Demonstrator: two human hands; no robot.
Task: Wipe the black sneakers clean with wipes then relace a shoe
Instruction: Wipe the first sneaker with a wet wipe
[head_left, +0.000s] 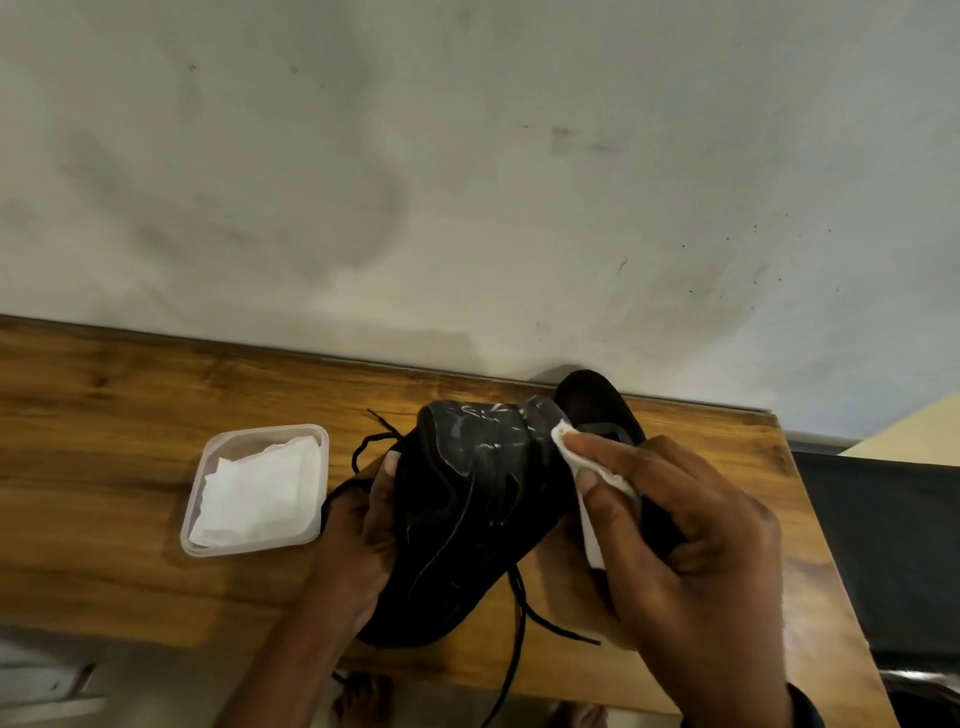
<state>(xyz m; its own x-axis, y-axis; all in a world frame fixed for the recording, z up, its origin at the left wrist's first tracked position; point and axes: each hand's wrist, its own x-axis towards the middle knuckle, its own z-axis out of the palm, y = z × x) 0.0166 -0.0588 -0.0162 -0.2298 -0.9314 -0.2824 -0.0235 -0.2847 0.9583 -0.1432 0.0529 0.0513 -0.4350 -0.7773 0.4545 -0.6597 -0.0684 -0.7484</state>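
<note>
Wooden tabletop (130, 395) across lower frame, black sneaker (467, 519) tipped at lower centre, right hand (691, 551) at its right edge, left hand (363, 525) gripping its left, plastic tub (193, 499) centre-left, second sneaker (592, 400) behind, white wipe (592, 540) pinched in right-hand fingers against the sole.

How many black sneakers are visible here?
2. One sneaker is in the left hand; the second sneaker lies on the table, partly hidden behind the right hand holding a wipe.
</note>
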